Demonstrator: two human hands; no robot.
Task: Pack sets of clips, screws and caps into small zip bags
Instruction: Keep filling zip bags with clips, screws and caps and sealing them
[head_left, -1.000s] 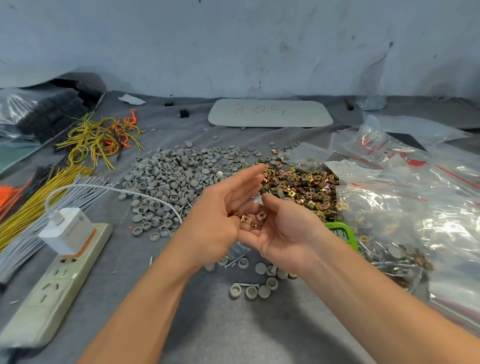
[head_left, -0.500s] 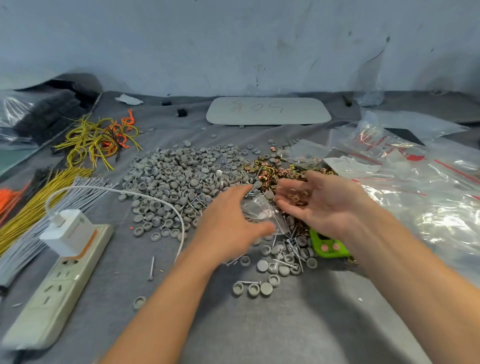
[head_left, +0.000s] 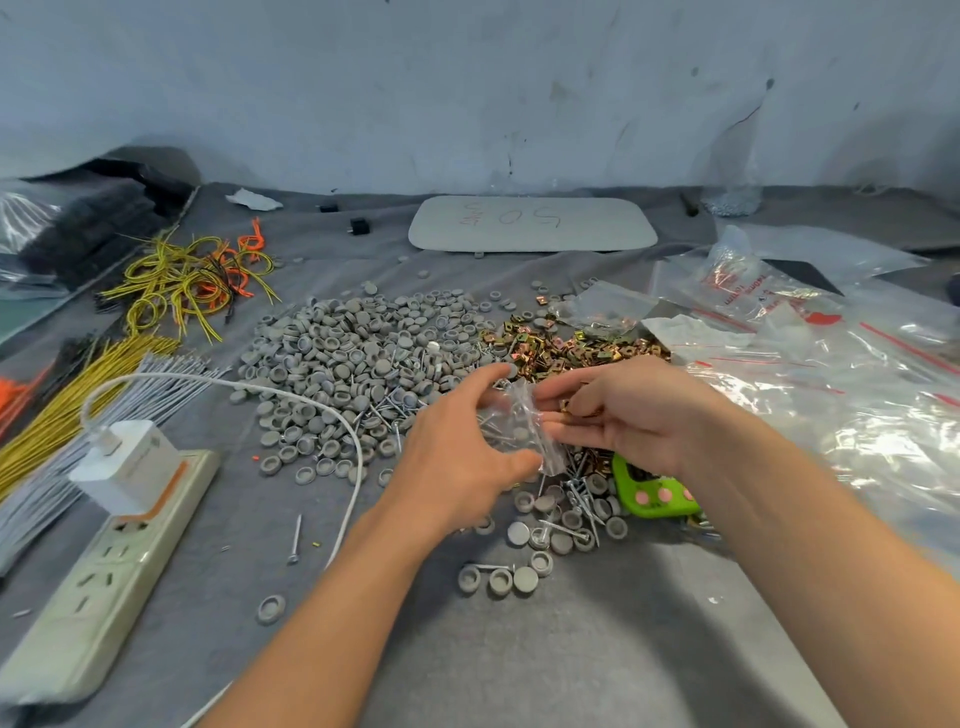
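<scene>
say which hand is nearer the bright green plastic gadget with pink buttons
Right. The right hand is behind the green gadget, almost over it; the left hand lies off to its left.

We face a pale blue-grey plastered wall (head_left: 467, 78), marked with dark scuffs, small chips and a thin crack running down its right side. It meets the bench (head_left: 519, 665) along a straight line at the back. A dark grey felt-like cloth (head_left: 311, 249) covers the bench, lightly creased near the wall. At the far left a green surface (head_left: 13, 319) shows beside the cloth's edge. The light is soft and even, and the shadows are faint.
</scene>
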